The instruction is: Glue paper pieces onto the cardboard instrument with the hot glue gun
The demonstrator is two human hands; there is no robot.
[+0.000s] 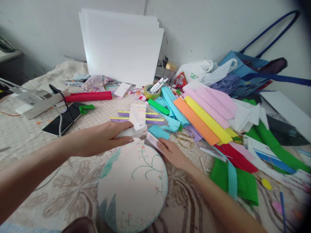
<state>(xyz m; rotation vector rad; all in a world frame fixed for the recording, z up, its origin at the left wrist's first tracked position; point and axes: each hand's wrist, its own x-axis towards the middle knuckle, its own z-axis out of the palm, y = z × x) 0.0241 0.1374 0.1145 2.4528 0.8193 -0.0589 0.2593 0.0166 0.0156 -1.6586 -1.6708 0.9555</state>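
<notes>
My left hand [116,137] is closed around a white hand-held device [137,118] with a flat, pale upper part; I cannot tell its exact kind. Close beside it, my right hand [171,152] pinches a pale pink-white flat strip [153,140], whose tip is at the device's lower right end. Below both hands lies a round white board [132,181] with green vines, small reddish flowers and blue-green shading drawn on it. Its upper edge is near the device; whether they touch is unclear.
Gold-handled scissors [186,137] lie right of my hands, among coloured felt or paper sheets [196,119]. Behind are purple-yellow strips [150,120], a tape roll holding markers [152,92] and large white boards [121,48]. At left are a corded phone [64,118] and a power strip [40,106].
</notes>
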